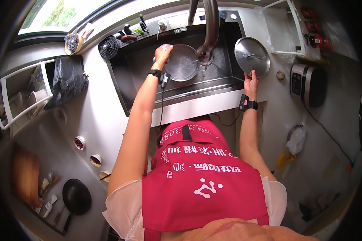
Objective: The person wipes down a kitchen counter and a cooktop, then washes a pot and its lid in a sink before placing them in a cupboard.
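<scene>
Under the faucet (211,33), a metal pot (182,64) stands in the dark sink (135,69), with water running into it. My left hand (163,54) is closed at the pot's left rim, its grip partly hidden by the hand itself. At the sink's right edge a round metal lid (256,61) with a handle lies tilted, and my right hand (251,80) holds its lower rim between thumb and fingers.
A sink strainer basket (108,47) sits at the sink's upper left corner beside scissors. White racks stand at both sides. An appliance (307,86) is on the right counter; small bowls and a black wok (76,195) lie left.
</scene>
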A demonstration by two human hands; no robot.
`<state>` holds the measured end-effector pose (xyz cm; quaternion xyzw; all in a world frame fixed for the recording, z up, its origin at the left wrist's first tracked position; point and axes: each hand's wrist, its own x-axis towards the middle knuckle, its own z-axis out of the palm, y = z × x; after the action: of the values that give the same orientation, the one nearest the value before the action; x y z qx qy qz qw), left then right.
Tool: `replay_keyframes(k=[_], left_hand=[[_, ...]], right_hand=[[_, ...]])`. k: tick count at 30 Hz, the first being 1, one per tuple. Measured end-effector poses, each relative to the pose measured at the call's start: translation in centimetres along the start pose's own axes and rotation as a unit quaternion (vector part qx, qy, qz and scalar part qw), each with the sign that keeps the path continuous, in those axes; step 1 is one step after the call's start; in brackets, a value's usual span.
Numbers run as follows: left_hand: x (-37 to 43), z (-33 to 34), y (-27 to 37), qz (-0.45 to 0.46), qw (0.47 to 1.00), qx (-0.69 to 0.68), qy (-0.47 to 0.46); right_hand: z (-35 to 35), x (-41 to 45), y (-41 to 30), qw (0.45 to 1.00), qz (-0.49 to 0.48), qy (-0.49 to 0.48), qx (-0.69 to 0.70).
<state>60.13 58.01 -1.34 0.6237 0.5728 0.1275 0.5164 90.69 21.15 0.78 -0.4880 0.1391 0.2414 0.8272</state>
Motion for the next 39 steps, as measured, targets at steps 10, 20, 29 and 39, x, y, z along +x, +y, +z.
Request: replay_keyframes(k=[10,20,29,39], left_hand=[[-3.1,-3.9,-6.0,-0.058,0.962,0.22,0.152],[-3.8,-2.7,-12.0,-0.209,0.968,0.14,-0.006],[-4.5,-3.2,-10.5,-0.216,0.974,0.066,-0.029],[-4.9,-2.7,-11.1,-0.112,0.985,0.034,-0.125]], right_hand=[[3.6,-1.0,-2.7,0.964,0.141,-0.007,-0.226],[5.1,-3.0,-3.6,0.975,0.195,-0.012,0.105],[11.6,-7.3,5.6,0.844,0.257,-0.2,-0.425],[13.0,-6.7,12.8,0.798,0.389,-0.222,-0.404]])
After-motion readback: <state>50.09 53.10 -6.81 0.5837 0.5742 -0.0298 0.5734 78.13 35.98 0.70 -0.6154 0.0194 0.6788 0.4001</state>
